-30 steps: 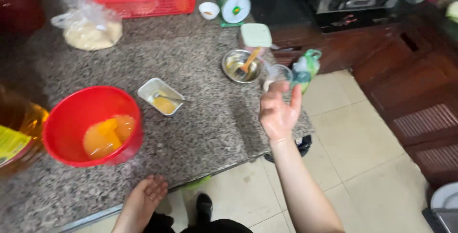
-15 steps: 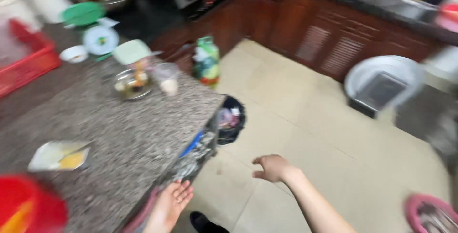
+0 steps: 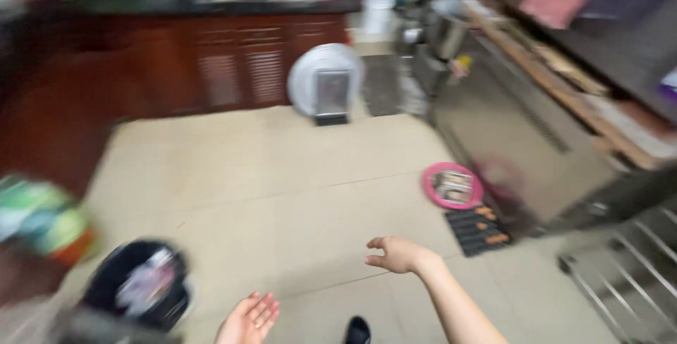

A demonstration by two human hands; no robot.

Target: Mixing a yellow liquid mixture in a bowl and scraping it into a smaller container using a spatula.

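Across the blurred tiled floor (image 3: 282, 175), a black bin (image 3: 137, 284) holds contents too smeared to identify. Beside it, the left hand (image 3: 248, 319), cut off below, lies palm-up, released; the right hand (image 3: 396, 254) hangs loosely curled, empty.

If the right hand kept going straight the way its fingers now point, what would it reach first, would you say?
The right hand, open and empty, points leftward over bare floor tiles. That line looks free at first; further along, it would likely meet the black bin or the blurred green thing beside it. Blur makes depth uncertain.
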